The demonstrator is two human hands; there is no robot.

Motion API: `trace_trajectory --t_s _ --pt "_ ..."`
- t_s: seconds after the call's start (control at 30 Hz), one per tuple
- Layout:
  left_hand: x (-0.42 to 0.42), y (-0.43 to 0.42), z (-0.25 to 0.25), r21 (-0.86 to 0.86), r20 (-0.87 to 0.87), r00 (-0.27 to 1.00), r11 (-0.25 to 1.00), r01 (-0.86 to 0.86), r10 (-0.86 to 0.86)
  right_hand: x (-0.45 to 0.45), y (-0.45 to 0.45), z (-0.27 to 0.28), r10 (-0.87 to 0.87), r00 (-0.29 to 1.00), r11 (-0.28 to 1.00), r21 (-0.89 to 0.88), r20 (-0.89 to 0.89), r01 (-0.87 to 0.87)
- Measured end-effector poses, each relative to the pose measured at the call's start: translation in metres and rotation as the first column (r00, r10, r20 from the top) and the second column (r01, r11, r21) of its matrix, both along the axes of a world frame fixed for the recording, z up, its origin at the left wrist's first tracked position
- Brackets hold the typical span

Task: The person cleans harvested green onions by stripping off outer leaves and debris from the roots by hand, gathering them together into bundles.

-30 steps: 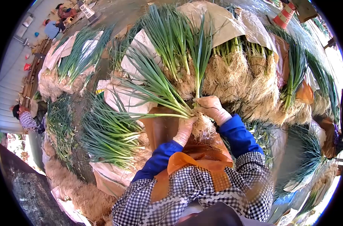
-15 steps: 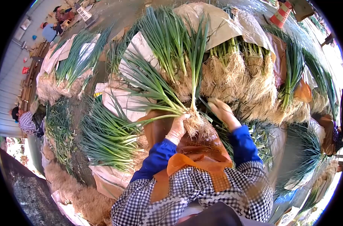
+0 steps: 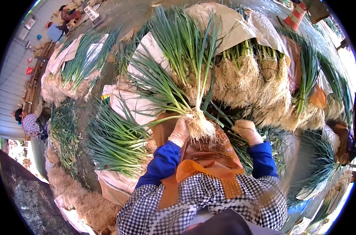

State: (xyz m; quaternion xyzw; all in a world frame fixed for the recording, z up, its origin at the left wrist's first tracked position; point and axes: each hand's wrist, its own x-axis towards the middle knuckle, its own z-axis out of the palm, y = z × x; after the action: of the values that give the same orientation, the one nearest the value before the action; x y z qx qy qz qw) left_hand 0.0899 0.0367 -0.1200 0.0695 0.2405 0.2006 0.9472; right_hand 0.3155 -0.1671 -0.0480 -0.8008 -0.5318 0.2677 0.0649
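Note:
My left hand [image 3: 180, 132] is closed around the lower stalks of a small bunch of green onions [image 3: 180, 101], just above a brown apron. The green leaves fan up and to the left, and one pale stalk stands nearly upright. Their tangled roots [image 3: 201, 126] hang beside my fingers. To the right, my right hand [image 3: 246, 131] is curled shut, apart from the bunch, over loose green leaves [image 3: 234, 141]. Whatever its fingers hold, if anything, is hidden.
A pile of green onions [image 3: 115, 137] lies at left. Rooted bundles [image 3: 236, 80] stand ahead, partly under brown paper [image 3: 221, 25]. Loose trimmings [image 3: 64, 133] cover the floor farther left. A traffic cone [image 3: 295, 16] stands at far right. Other people [image 3: 30, 124] sit along the left.
My right hand has moved down and away from the bunch, and its fingers have curled in. My left hand has shifted slightly left and down, still holding the green onions.

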Motion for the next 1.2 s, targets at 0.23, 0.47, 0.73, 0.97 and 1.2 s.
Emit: trace_trajectory --t_s 0.23,0.47,0.73,0.97,1.2 --pt "0.009 -0.02 -0.012 0.191 -0.2 0.979 0.982 -0.003 0.041 -0.068 0.119 -0.001 -0.008 0.928 0.886 0.428 -0.373 0.18" --pt "0.013 -0.028 0.003 0.127 -0.238 0.958 0.983 -0.131 0.159 -0.093 0.094 0.009 0.054 0.999 0.998 -0.033 -0.004 -0.055" --pt "0.026 -0.047 0.013 0.579 -0.244 0.941 0.814 -0.054 0.236 -0.064 0.103 0.021 -0.141 0.983 0.909 0.379 -0.117 0.175" --pt "0.025 -0.056 0.018 0.567 -0.26 0.924 0.819 -0.088 0.279 -0.079 0.109 -0.009 -0.095 0.95 0.854 0.515 0.297 -0.076" --pt "0.006 -0.021 0.001 -0.022 -0.081 0.996 1.0 -0.023 0.021 -0.038 0.027 -0.04 0.467 0.871 0.815 0.457 -0.153 -0.356"
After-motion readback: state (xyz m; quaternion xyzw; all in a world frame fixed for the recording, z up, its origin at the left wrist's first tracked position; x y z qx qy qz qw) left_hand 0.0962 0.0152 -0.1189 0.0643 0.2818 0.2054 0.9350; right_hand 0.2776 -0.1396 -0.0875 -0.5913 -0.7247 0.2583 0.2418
